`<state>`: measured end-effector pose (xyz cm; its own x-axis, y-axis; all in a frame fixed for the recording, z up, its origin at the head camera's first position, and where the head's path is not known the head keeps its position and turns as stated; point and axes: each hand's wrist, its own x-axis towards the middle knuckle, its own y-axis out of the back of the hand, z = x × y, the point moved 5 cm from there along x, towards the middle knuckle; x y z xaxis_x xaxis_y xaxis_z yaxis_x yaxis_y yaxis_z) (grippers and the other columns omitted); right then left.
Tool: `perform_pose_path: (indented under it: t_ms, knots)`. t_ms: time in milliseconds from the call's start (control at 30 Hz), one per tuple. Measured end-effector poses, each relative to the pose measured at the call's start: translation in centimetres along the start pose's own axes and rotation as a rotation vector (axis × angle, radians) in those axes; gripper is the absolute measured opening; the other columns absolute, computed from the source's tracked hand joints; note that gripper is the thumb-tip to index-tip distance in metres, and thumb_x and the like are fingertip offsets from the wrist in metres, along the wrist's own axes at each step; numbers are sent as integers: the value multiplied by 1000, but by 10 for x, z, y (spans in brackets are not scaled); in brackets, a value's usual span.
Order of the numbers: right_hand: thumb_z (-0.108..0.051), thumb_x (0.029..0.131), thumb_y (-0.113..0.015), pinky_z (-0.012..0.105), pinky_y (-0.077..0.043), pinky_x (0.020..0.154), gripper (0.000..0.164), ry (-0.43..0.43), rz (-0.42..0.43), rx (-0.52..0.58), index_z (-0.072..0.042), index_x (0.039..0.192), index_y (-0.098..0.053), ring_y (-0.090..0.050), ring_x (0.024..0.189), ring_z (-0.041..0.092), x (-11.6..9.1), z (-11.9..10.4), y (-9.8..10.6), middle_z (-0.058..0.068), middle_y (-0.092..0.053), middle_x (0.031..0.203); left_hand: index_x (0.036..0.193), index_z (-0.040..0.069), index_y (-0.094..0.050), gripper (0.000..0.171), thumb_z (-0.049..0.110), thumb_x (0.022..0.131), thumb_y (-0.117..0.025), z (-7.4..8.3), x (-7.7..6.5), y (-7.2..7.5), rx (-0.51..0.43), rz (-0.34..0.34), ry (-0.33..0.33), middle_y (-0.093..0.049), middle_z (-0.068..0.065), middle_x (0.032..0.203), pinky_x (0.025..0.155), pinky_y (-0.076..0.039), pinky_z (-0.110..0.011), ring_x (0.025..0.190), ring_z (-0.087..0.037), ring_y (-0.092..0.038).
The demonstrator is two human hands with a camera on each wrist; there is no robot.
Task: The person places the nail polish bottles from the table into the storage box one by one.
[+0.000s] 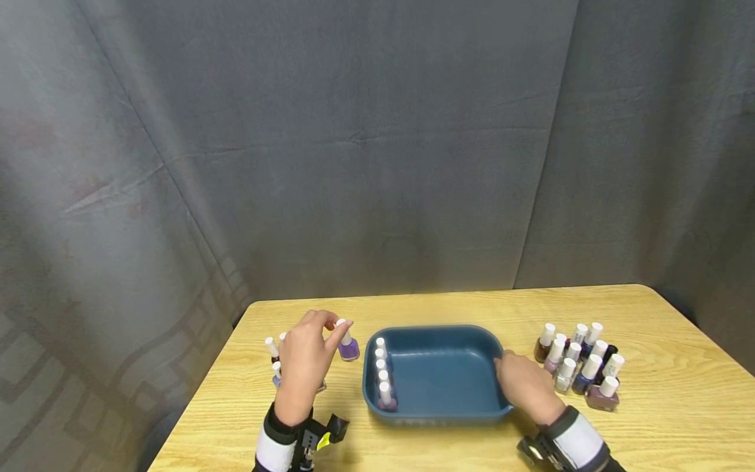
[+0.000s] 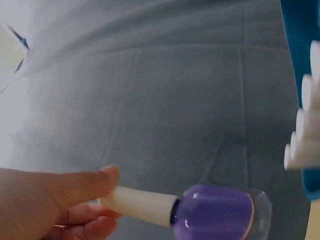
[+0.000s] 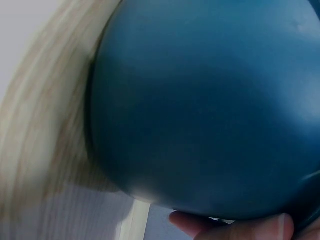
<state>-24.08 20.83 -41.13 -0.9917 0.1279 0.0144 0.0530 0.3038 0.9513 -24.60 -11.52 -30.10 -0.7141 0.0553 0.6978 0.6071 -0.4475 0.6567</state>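
My left hand (image 1: 309, 357) pinches the white cap of a purple nail polish bottle (image 1: 349, 351) between thumb and fingers, left of the blue tray (image 1: 436, 418). In the left wrist view the purple bottle (image 2: 215, 212) points away from the fingertips, its clear glass base outermost. On the tray's right side, my right hand (image 1: 525, 383) grips the rim; the right wrist view shows its thumb (image 3: 272, 227) at the tray's edge. Several white-capped nail polish bottles (image 1: 385, 393) stand in a row along the tray's left wall.
At the right of the wooden table (image 1: 425, 452) stands a cluster of nail polish bottles (image 1: 588, 373) in dark, pink and blue shades. More bottles (image 1: 272, 349) stand at the left, partly hidden behind my left hand. A grey curtain (image 1: 377, 164) hangs behind the table.
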Motion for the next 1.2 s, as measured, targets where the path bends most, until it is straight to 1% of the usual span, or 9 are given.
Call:
perform_pose_path:
  t_ms: [100, 167, 367, 433, 633, 800, 967, 1067, 1200]
  knots:
    - [-18, 93, -45, 43, -43, 49, 25, 8, 10, 2, 5, 91, -55, -60, 65, 30, 0, -1, 0, 18, -60, 73, 76, 10, -66, 27, 36, 73, -75, 11, -2, 2, -24, 43, -58, -60, 0, 67, 41, -24, -18, 44, -4, -34]
    - [-18, 93, -45, 44, -43, 49, 25, 11, 13, 3, 5, 90, -55, -60, 66, 31, 0, -1, 1, 19, -60, 73, 75, 11, -65, 27, 36, 73, -75, 18, -4, 3, -43, 56, -85, -60, 0, 67, 41, -24, -17, 44, -3, -32]
    - [-18, 93, -45, 44, -44, 50, 25, 13, 15, 2, 5, 91, -56, -61, 67, 32, -1, -1, 1, 20, -60, 74, 75, 13, -63, 25, 35, 73, -75, 36, -10, 3, -104, 49, -146, -59, 3, 67, 44, -25, -14, 47, 0, -36]
    - [-17, 93, -45, 44, -44, 50, 25, 15, 15, 3, 5, 91, -55, -60, 67, 32, 0, -1, 1, 19, -60, 73, 75, 13, -63, 25, 35, 73, -75, 41, -12, 2, -112, 36, -163, -58, 4, 67, 44, -25, -13, 47, 1, -34]
    - [-17, 93, -45, 44, -43, 49, 25, 24, 24, 2, 5, 90, -56, -60, 66, 31, 0, -1, 1, 19, -60, 73, 75, 13, -61, 26, 37, 76, -72, 50, -17, -6, -124, -34, -171, -55, 5, 67, 42, -21, -13, 46, 3, -25]
    - [-17, 93, -44, 43, -43, 48, 25, 24, 20, 0, 6, 91, -55, -59, 65, 30, 0, -1, 1, 19, -59, 73, 72, 15, -60, 27, 39, 75, -72, 56, -21, -14, -117, -61, -208, -53, 6, 64, 44, -25, -12, 47, 2, -33]
    - [-18, 94, -44, 43, -43, 49, 26, 11, 12, 2, 6, 92, -56, -59, 65, 29, 0, 0, 0, 19, -60, 74, 69, 17, -58, 27, 40, 76, -71, 61, -25, -22, -103, -136, -243, -54, 6, 64, 45, -29, -13, 50, 0, -44]
    - [-18, 94, -44, 43, -43, 49, 27, 1, 3, 2, 6, 93, -56, -58, 64, 28, 0, 0, 0, 19, -60, 75, 68, 18, -58, 28, 42, 77, -69, 63, -28, -28, -75, -192, -269, -53, 8, 64, 44, -29, -14, 48, 0, -43]
    - [-19, 94, -44, 42, -43, 49, 27, -5, -6, 0, 6, 94, -56, -58, 65, 28, -1, -1, 1, 19, -60, 76, 67, 19, -57, 30, 44, 76, -68, 66, -31, -37, -38, -269, -292, -47, 10, 61, 42, -25, -15, 46, 1, -36]
